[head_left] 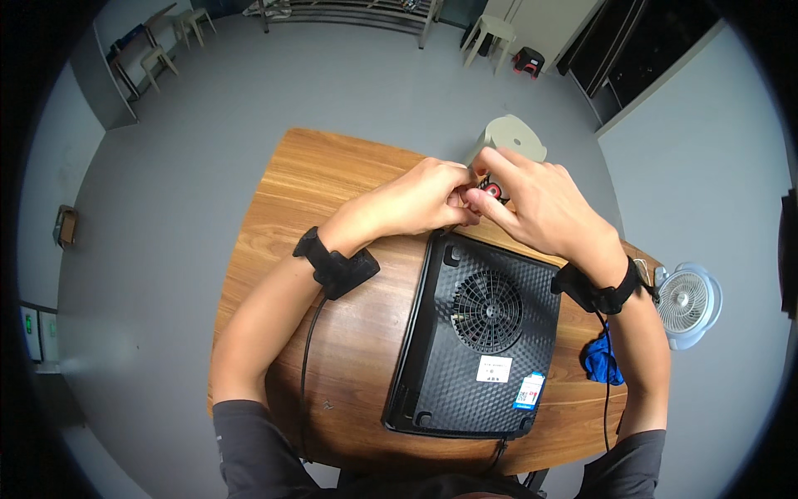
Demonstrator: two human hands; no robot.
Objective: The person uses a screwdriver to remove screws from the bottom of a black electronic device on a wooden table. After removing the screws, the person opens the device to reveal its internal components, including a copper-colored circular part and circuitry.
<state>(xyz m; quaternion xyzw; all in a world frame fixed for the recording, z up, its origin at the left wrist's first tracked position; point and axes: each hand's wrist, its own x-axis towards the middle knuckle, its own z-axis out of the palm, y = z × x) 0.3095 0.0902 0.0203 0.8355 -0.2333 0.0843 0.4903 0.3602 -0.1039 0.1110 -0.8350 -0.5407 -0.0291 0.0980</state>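
Note:
Both hands meet above the far edge of the wooden table [349, 266]. A small object with a red ring and black parts [493, 191] shows between the thumb and fingers of my right hand [544, 204], which curl round it. My left hand [416, 198] is closed at its left side, fingertips pressed together; what lies in them is hidden. Just below the hands, a black laptop cooling pad [440, 374] lies with its textured underside up. A round fan grille [488, 310], rubber feet at the corners and two labels show on it.
A blue-and-white fan [686, 303] stands at the table's right edge, near a crumpled blue cloth [600, 359]. Beyond the far edge is a pale stool [511, 137]. Cables run from both black wristbands. More stools [495, 29] and a metal rack [349, 12] stand farther back.

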